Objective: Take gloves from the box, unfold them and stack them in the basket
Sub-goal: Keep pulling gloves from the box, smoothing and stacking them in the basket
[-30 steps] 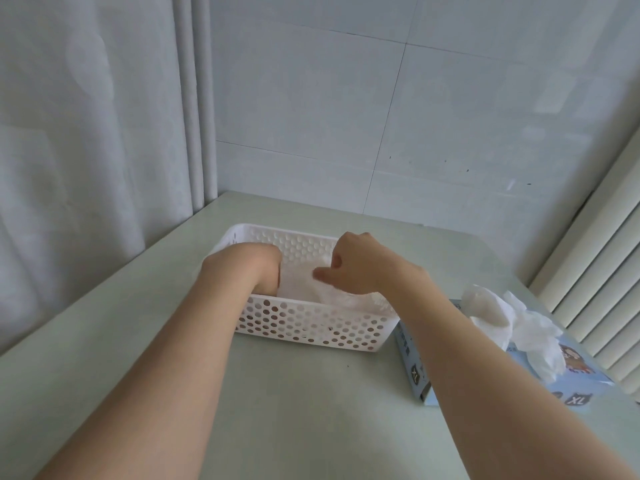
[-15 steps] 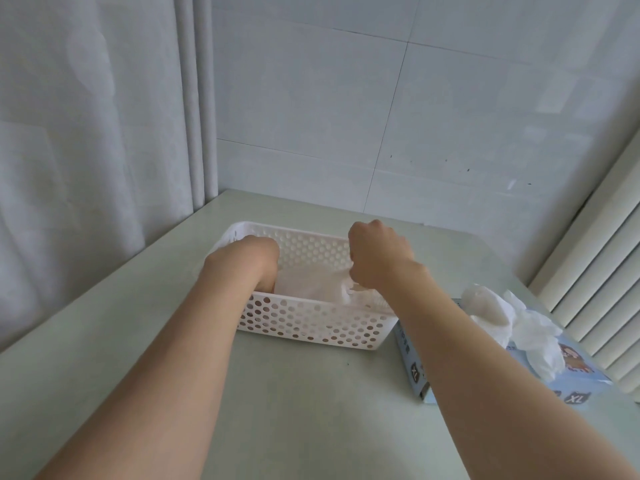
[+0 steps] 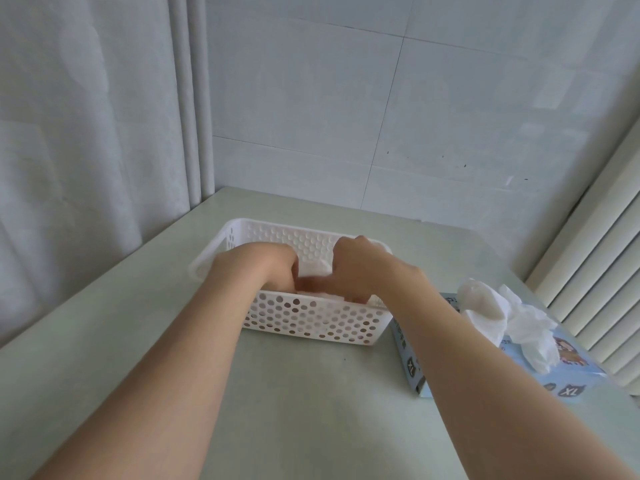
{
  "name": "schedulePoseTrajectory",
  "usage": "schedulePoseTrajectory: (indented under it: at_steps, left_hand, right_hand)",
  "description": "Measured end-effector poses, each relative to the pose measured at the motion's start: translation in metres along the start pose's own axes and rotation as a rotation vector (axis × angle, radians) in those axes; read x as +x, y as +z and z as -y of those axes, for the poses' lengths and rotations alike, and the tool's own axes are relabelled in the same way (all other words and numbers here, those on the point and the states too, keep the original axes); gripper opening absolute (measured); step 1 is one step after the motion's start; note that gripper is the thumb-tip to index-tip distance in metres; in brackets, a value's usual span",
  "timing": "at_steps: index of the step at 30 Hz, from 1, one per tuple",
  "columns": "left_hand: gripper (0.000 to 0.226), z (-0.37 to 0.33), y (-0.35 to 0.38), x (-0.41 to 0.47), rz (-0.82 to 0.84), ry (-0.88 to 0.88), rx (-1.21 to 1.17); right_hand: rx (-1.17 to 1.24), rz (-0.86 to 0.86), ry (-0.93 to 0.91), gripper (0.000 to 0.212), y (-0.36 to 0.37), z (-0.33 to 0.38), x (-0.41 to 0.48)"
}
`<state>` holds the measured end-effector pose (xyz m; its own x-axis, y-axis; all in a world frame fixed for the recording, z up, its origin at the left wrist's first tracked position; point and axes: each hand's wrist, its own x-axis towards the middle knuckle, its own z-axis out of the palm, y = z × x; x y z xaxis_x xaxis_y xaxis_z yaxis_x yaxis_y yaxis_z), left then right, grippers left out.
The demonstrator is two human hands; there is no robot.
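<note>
While the white perforated basket [image 3: 311,320] sits on the counter [image 3: 284,403], left hand [image 3: 263,268] and right hand [image 3: 360,268] reach inside, knuckles up, fingers curled down onto white gloves [image 3: 313,270], grip hidden; further gloves [image 3: 502,313] spill from blue box [image 3: 561,372].

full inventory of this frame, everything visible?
basket: 1, white perforated plastic, table centre
gloves in basket: count unclear, white, under both hands
glove box: 1, light blue, marked XL, right of basket
gloves on box: loose white bunch, count unclear, sticking out of its top
table: 1, pale green
curtain: white, left
wall: white tiles, behind
blinds: cream, right
left hand: in basket
right hand: in basket
</note>
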<state>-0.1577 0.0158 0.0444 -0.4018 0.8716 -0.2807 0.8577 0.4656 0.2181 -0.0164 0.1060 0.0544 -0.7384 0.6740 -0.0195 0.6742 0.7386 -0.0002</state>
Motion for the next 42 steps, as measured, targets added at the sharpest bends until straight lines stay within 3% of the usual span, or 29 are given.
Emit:
schedulePoseTrajectory:
  at_steps: [2, 5, 7, 11, 14, 22, 27, 32, 37, 42]
  left_hand:
    - [0.051, 0.0, 0.0, 0.001, 0.01, 0.003, 0.011]
    - [0.058, 0.001, 0.001, 0.002, 0.005, 0.014, 0.036]
    - [0.063, 0.002, 0.002, 0.003, 0.011, 0.017, 0.04]
    - [0.071, 0.003, -0.001, 0.005, 0.064, 0.029, 0.062]
    - [0.068, 0.003, -0.002, 0.005, 0.086, 0.034, 0.069]
    - [0.063, -0.001, -0.004, -0.007, 0.05, 0.034, 0.043]
    - [0.068, -0.004, -0.005, -0.012, 0.046, 0.017, 0.029]
    - [0.048, -0.006, -0.005, -0.011, 0.001, 0.027, 0.054]
    - [0.027, -0.02, -0.008, -0.01, -0.165, 0.18, -0.048]
    - [0.022, -0.054, -0.004, -0.018, -0.378, 0.382, -0.204]
  right_hand:
    - [-0.055, 0.01, -0.008, 0.061, 0.001, 0.001, 0.0]
    - [-0.1, 0.033, -0.019, 0.02, 0.002, 0.002, 0.001]
    - [-0.019, 0.046, 0.004, 0.012, 0.0, 0.0, 0.001]
    - [0.259, 0.071, 0.046, 0.007, -0.006, -0.006, 0.002]
    - [0.349, 0.066, 0.061, 0.021, -0.014, -0.009, -0.004]
    - [0.124, 0.015, 0.007, 0.03, -0.017, -0.014, -0.018]
    - [-0.161, -0.126, -0.026, 0.028, -0.01, -0.007, -0.019]
    - [-0.24, -0.043, -0.051, 0.019, -0.002, -0.011, -0.021]
    - [0.028, -0.321, 0.026, 0.023, -0.008, -0.013, -0.027]
    - [0.298, -0.547, 0.104, 0.025, -0.015, -0.021, -0.056]
